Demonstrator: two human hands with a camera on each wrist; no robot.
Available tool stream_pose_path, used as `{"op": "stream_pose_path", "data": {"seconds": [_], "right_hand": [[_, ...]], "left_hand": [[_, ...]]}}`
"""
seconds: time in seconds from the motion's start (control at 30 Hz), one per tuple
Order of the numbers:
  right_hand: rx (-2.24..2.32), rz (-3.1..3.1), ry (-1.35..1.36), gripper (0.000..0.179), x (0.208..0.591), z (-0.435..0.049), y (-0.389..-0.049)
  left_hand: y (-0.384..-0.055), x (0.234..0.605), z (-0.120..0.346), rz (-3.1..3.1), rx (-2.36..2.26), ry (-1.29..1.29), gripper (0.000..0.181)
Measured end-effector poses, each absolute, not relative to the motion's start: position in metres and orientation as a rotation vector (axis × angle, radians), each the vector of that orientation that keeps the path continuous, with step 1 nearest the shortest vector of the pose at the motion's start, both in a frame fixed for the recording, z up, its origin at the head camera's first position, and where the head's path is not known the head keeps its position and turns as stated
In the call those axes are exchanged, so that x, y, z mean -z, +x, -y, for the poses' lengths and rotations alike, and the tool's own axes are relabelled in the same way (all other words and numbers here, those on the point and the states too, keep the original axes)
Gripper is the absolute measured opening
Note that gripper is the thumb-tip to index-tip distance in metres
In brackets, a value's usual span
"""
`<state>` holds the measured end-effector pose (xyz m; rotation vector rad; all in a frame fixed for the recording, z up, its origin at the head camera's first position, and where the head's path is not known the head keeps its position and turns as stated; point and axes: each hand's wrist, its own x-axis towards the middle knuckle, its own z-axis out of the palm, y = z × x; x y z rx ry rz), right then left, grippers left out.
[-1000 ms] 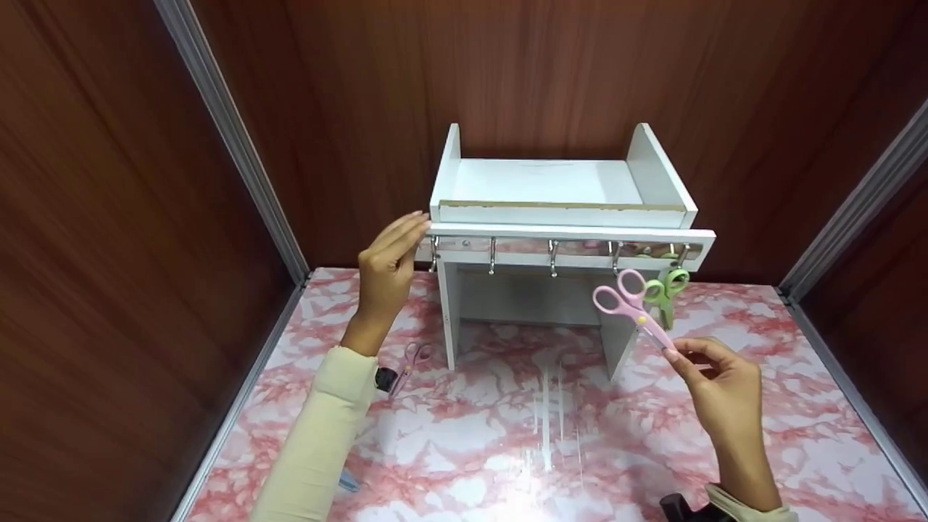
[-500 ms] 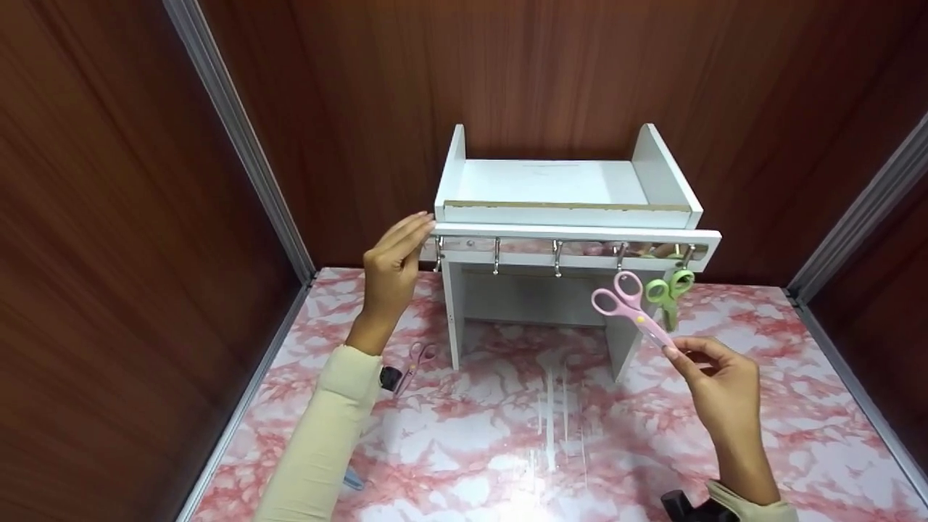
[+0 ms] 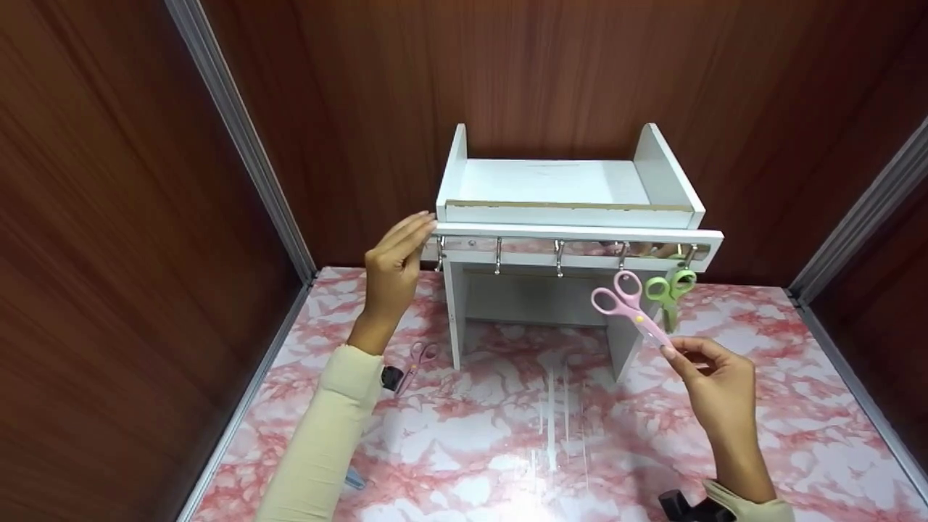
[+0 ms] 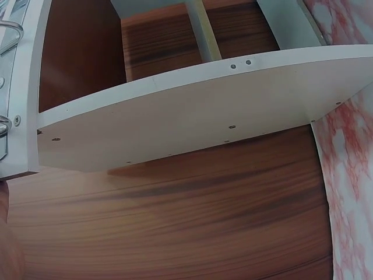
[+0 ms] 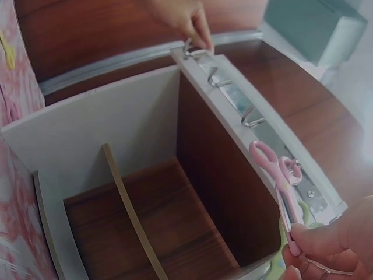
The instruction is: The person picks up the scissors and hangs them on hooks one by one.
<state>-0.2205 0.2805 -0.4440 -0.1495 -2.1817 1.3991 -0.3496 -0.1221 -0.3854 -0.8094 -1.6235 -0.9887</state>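
Note:
My right hand (image 3: 721,388) pinches a pair of pink scissors (image 3: 629,308) by the blade end between thumb and fingertips. The handle loops point up and left, right below the fourth hook (image 3: 622,255) of the rail; one loop overlaps that hook in the right wrist view. A pair of green scissors (image 3: 670,290) hangs from the rightmost hook (image 3: 691,256). My left hand (image 3: 394,257) has its straight fingers against the left end of the white hook rail (image 3: 522,230); its thumb is mostly hidden. The rail runs along the front of a white shelf unit (image 3: 554,181).
Another pair of pink scissors (image 3: 415,368) lies on the marbled tabletop (image 3: 493,420), near the left sleeve. A blue object (image 3: 354,478) shows partly beside that forearm. Wood panels (image 3: 551,65) with metal edging enclose the table at the back and sides.
The whole view has shifted slightly. My right hand and the pink scissors have edged a little left relative to the rail; my left hand stays at the rail's end.

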Motion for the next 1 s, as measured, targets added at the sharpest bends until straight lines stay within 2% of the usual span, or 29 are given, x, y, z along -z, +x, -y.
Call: {"op": "stream_pose_path", "data": {"seconds": [0.47,0.83,1.0], "right_hand": [[-1.456,2.132,-0.076,0.014,0.429,-0.263,-0.213],[-1.515,2.078,-0.084,0.017,0.464,-0.278,-0.237],[-1.562,2.061,-0.083,0.016,0.462,-0.272,-0.234]], "left_hand": [[-0.349,0.384,0.122,1.625,0.983,-0.814,0.021],[-0.348,0.383,0.122,1.634,0.961,-0.808,0.021],[-0.348,0.385,0.122,1.633,0.971,-0.804,0.021]]}}
